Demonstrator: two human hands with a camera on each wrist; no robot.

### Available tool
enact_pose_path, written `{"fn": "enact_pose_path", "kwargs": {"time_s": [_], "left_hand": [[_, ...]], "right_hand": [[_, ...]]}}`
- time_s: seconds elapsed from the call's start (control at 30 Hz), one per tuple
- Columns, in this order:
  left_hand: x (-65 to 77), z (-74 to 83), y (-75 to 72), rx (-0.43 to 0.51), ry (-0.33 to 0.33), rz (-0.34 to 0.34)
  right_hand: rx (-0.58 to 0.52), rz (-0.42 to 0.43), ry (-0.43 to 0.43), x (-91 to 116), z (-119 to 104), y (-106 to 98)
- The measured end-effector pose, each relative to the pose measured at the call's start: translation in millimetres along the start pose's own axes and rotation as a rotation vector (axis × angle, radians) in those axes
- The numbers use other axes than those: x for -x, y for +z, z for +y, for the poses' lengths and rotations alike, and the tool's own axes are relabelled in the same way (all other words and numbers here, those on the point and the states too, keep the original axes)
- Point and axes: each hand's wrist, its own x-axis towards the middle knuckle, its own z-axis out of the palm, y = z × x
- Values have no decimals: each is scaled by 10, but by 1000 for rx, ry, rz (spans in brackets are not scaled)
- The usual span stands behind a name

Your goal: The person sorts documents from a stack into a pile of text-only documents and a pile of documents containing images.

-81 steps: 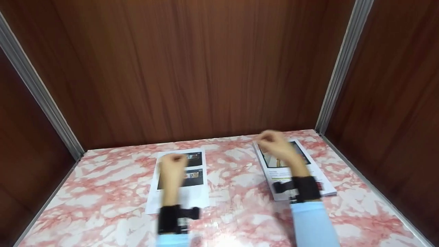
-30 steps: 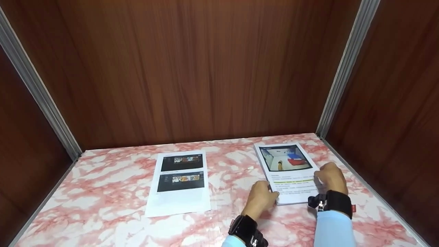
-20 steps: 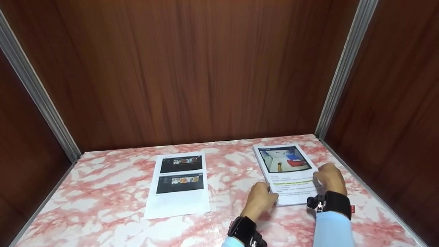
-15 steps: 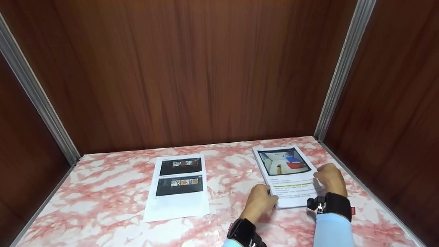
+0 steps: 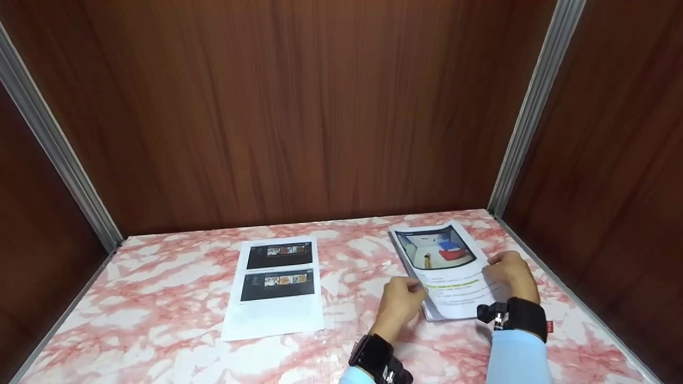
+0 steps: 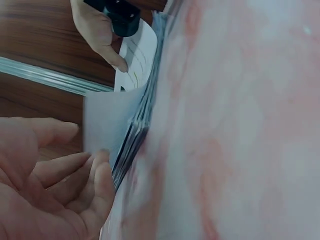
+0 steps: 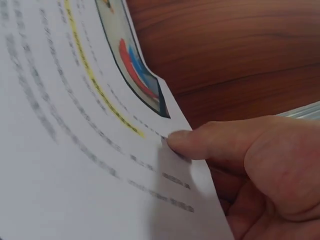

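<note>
On the right of the table lies a paper stack (image 5: 407,260), several sheets thick. Its top sheet (image 5: 453,293), printed with a picture and a yellow-highlighted line, bows upward along the left side. My right hand (image 5: 511,273) pinches this sheet's right edge, thumb (image 7: 182,142) on the printed face and fingers behind. At the left edge is my left hand (image 5: 397,304). In the left wrist view its fingertips (image 6: 101,162) touch the raised sheet's underside near the stack's side, while the thumb (image 6: 62,131) stands apart from the paper.
A separate sheet (image 5: 277,320) with two dark pictures lies flat on the left of the pink-and-white marbled table (image 5: 176,298). Brown wood-grain panels (image 5: 299,117) rise at the back and both sides, with grey metal posts (image 5: 525,128) at the corners.
Both hands have gone from above the papers to the right stack's edges. Since half a second ago the top sheet's left side has lifted and bowed, and my left hand has risen slightly.
</note>
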Motion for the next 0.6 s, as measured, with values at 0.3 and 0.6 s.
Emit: {"fn": "enact_pose_path", "kwargs": {"time_s": [0.3, 0.6], "left_hand": [[-63, -52, -93, 67, -121, 83], [-117, -146, -181, -14, -151, 135]], "right_hand": [[-14, -119, -53, -23, -8, 26], [-63, -233, -41, -37, -38, 114]]}}
